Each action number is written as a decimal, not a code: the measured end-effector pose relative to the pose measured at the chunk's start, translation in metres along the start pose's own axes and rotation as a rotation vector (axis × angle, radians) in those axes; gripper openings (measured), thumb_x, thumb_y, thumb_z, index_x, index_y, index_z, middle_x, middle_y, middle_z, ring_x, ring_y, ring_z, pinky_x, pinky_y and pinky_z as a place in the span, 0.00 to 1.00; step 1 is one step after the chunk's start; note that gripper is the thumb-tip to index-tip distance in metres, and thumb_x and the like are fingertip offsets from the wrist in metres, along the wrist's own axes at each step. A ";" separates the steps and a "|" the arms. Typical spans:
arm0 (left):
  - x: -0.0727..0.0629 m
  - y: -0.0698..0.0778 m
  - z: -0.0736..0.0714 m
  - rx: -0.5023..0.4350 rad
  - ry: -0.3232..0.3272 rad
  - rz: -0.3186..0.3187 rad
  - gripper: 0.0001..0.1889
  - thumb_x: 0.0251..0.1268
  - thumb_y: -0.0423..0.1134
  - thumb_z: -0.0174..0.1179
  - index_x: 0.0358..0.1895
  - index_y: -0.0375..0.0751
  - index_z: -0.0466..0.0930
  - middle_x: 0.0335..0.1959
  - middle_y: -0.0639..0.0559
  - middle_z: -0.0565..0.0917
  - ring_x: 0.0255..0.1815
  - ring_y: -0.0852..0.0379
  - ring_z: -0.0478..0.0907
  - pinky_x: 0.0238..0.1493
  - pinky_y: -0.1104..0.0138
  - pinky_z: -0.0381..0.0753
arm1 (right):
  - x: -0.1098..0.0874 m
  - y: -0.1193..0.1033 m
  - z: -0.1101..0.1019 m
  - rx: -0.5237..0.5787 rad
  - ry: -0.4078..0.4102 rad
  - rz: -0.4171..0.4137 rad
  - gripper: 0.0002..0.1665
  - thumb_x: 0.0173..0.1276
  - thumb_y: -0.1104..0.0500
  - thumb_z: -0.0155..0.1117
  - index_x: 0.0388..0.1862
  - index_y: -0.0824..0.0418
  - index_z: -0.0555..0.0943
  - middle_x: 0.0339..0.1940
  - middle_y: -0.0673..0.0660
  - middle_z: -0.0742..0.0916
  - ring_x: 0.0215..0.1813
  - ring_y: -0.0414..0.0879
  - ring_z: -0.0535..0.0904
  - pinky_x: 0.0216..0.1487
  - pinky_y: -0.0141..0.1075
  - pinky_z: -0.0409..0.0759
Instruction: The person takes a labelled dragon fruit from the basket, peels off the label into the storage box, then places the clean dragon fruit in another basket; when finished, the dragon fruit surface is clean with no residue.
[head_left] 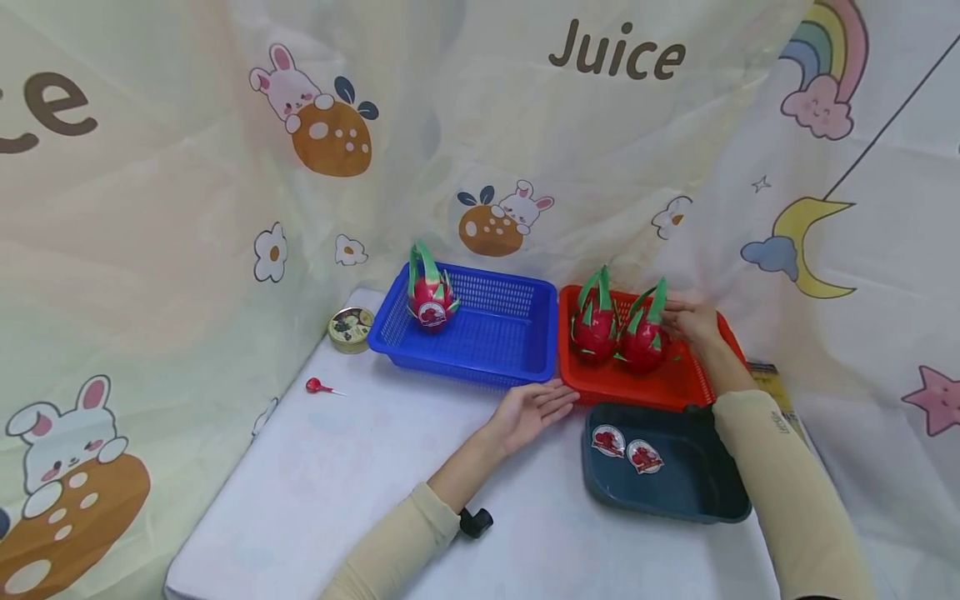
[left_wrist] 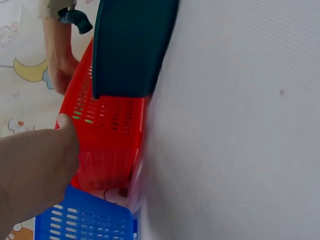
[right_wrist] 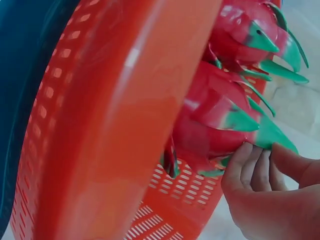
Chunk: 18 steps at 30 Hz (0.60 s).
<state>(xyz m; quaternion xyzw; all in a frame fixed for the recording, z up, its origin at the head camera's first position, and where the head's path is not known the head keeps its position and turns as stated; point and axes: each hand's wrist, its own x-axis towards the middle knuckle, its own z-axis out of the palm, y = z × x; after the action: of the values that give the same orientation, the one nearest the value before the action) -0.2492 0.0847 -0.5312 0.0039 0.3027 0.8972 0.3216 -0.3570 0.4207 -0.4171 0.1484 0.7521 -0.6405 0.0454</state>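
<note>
Two dragon fruits (head_left: 595,336) lean side by side in the red basket (head_left: 677,385) near the worktop's (head_left: 420,467) far right corner, and the right hand (head_left: 692,322) pinches the green tip of the right-hand one between thumb and fingers. The left hand (head_left: 529,412) is palm up, fingers extended, at the red basket's near left corner, though whether it touches cannot be told. A third dragon fruit (head_left: 432,305) sits toward the far left corner of the blue basket (head_left: 498,342), while the dark bin (head_left: 693,471), holding two stickers (head_left: 607,441), stands just beside the red basket's near edge.
</note>
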 end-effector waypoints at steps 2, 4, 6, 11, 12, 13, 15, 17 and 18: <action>-0.001 0.001 -0.001 0.010 -0.002 -0.004 0.30 0.78 0.35 0.50 0.78 0.27 0.61 0.74 0.33 0.72 0.76 0.38 0.70 0.79 0.51 0.62 | 0.000 0.003 0.002 -0.023 0.006 -0.022 0.31 0.80 0.67 0.55 0.79 0.74 0.63 0.38 0.44 0.86 0.41 0.36 0.85 0.57 0.35 0.85; -0.004 0.003 -0.004 0.039 -0.009 -0.006 0.29 0.78 0.35 0.50 0.77 0.26 0.62 0.74 0.31 0.71 0.76 0.37 0.69 0.80 0.50 0.61 | 0.001 0.004 0.004 -0.074 0.045 -0.040 0.30 0.81 0.63 0.57 0.78 0.71 0.67 0.45 0.47 0.84 0.44 0.36 0.86 0.61 0.35 0.83; -0.007 0.007 -0.007 0.076 -0.027 -0.010 0.29 0.79 0.35 0.49 0.77 0.24 0.61 0.75 0.29 0.70 0.77 0.35 0.67 0.81 0.48 0.57 | 0.002 0.006 0.008 -0.122 0.113 -0.049 0.30 0.80 0.59 0.60 0.77 0.68 0.70 0.52 0.51 0.82 0.46 0.35 0.85 0.64 0.36 0.81; -0.021 0.020 -0.017 0.132 -0.054 -0.015 0.29 0.81 0.35 0.47 0.78 0.23 0.58 0.77 0.27 0.65 0.79 0.33 0.62 0.82 0.48 0.54 | -0.004 0.007 0.018 -0.267 0.333 -0.003 0.34 0.76 0.47 0.64 0.74 0.64 0.76 0.61 0.57 0.78 0.49 0.42 0.79 0.59 0.39 0.83; -0.024 0.022 -0.019 0.134 -0.054 -0.018 0.29 0.82 0.35 0.46 0.78 0.23 0.57 0.78 0.27 0.64 0.79 0.33 0.62 0.82 0.49 0.54 | -0.005 0.007 0.019 -0.282 0.369 0.012 0.35 0.75 0.45 0.65 0.73 0.64 0.76 0.60 0.56 0.78 0.49 0.44 0.77 0.55 0.39 0.83; -0.027 0.024 -0.021 0.134 -0.057 -0.021 0.29 0.82 0.35 0.45 0.79 0.23 0.57 0.78 0.27 0.63 0.79 0.33 0.61 0.82 0.49 0.55 | -0.005 0.008 0.019 -0.292 0.396 0.029 0.36 0.75 0.45 0.65 0.73 0.63 0.76 0.60 0.56 0.78 0.50 0.45 0.75 0.50 0.38 0.83; -0.031 0.026 -0.024 0.140 -0.068 -0.021 0.30 0.83 0.35 0.44 0.79 0.22 0.54 0.79 0.27 0.60 0.80 0.33 0.60 0.82 0.50 0.55 | -0.006 0.010 0.020 -0.289 0.430 0.060 0.36 0.75 0.44 0.64 0.74 0.62 0.76 0.61 0.55 0.78 0.54 0.47 0.73 0.48 0.36 0.81; -0.035 0.028 -0.027 0.142 -0.073 -0.020 0.30 0.83 0.35 0.43 0.80 0.22 0.52 0.79 0.26 0.59 0.80 0.33 0.59 0.81 0.50 0.56 | -0.007 0.013 0.021 -0.258 0.470 0.073 0.35 0.75 0.45 0.64 0.74 0.62 0.76 0.65 0.57 0.78 0.59 0.50 0.74 0.51 0.38 0.82; -0.037 0.029 -0.029 0.141 -0.075 -0.018 0.30 0.83 0.35 0.43 0.80 0.22 0.51 0.79 0.26 0.59 0.80 0.33 0.60 0.81 0.51 0.56 | -0.007 0.014 0.021 -0.248 0.500 0.074 0.35 0.75 0.46 0.63 0.74 0.62 0.75 0.67 0.58 0.77 0.62 0.52 0.73 0.55 0.40 0.82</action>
<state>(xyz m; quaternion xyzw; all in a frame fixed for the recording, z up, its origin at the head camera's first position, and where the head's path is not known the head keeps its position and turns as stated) -0.2425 0.0301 -0.5318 0.0575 0.3530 0.8699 0.3396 -0.3491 0.4013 -0.4325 0.3228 0.8065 -0.4850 -0.1004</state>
